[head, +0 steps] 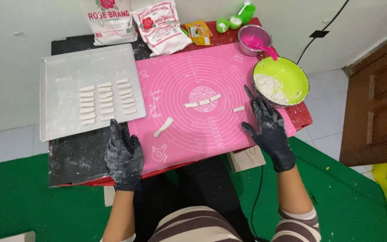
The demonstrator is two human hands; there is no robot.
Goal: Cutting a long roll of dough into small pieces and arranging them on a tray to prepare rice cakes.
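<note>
Hands: left hand flat, fingers spread, empty, on surface edge; right hand open, empty, on pink mat. Dough stick lay at 1 o'clock of left hand, long axis toward 1 o'clock, nearer left; short dough piece at 10 o'clock of right hand

A mat lies on the desk, a tray of dough rows to its left, a bowl at its right edge, two bags behind; dough pieces sit on the mat.
</note>
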